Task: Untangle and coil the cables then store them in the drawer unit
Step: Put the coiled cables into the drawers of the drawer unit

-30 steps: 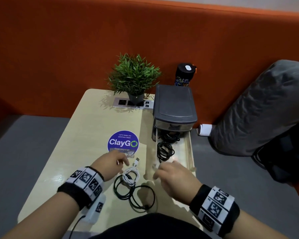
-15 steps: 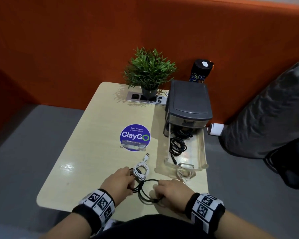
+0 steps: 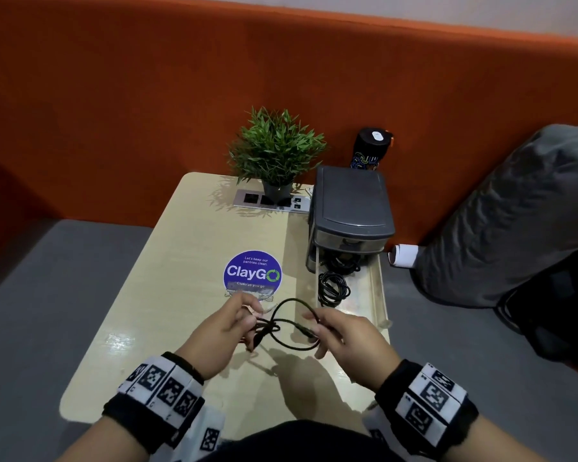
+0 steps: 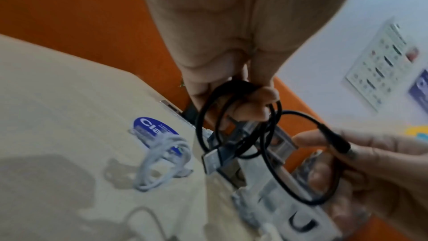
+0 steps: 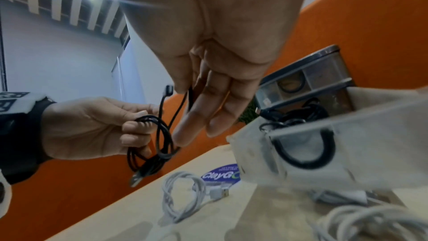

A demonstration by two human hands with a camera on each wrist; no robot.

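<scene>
Both hands: raised above the pale wooden table (image 3: 167, 295), sharing one thin black USB cable (image 3: 282, 323).
Left hand (image 3: 221, 331): fingers curled round a small bundle of black loops; the metal USB plug (image 4: 214, 158) dangles below the fingers.
Right hand (image 3: 344, 331): thumb and forefinger pinch the cable just behind its smaller plug (image 5: 167, 90); the other fingers hang fairly straight.
Step in hand: coiling the free length, as I judge it; one open loop arches between the hands.
Doing it well: feed the slack from the right hand into the left in loops matching those already held, letting the cable roll between the pinching fingers so no twist builds; keep the left grip firm enough that earlier loops do not spring apart.
Risk: the dangling plug could catch a loop.
White coiled cable (image 4: 162, 160): on the table below and left of the left hand, apparently wound already, though the view is blurred.
Grey plastic drawer unit (image 3: 351, 208): beyond the right hand; its clear drawer (image 3: 377, 288) is pulled out toward that hand with black coils (image 3: 332, 288) inside.
</scene>
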